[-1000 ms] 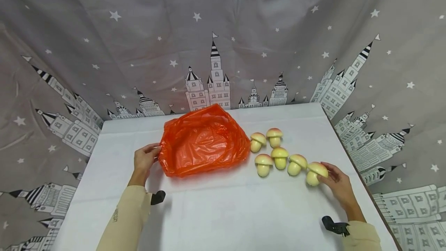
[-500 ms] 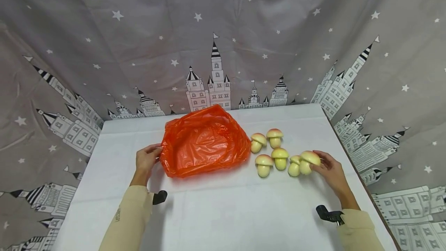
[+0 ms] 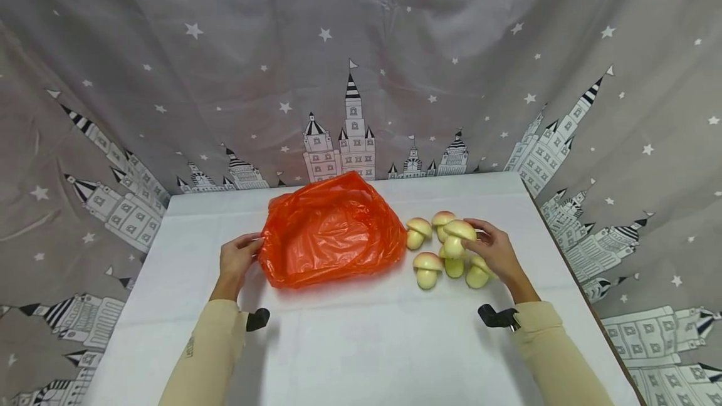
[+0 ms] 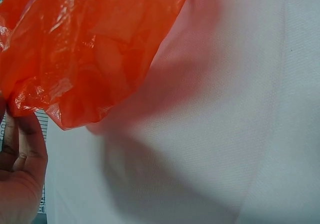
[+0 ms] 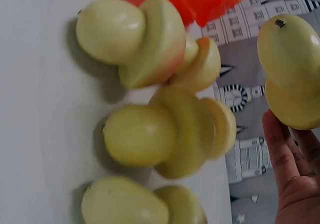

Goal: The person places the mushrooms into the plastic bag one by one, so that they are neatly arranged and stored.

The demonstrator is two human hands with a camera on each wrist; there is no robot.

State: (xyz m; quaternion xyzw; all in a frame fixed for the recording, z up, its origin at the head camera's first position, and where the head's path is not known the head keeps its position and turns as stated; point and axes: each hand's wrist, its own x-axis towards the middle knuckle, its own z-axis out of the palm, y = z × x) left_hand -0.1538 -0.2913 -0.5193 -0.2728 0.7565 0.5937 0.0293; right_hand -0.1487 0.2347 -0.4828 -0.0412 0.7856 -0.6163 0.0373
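Bag [image 3: 331, 232], crinkled glossy red plastic, pinched by left hand [image 3: 236, 262]; smooth dome-capped mushroom [image 3: 457, 240] gripped in right hand [image 3: 497, 252].

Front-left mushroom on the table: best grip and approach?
Probably the stem of the front-left mushroom, pinched from the near side: it is narrower than the cap, nothing stands in front, and another mushroom sits close on its right.
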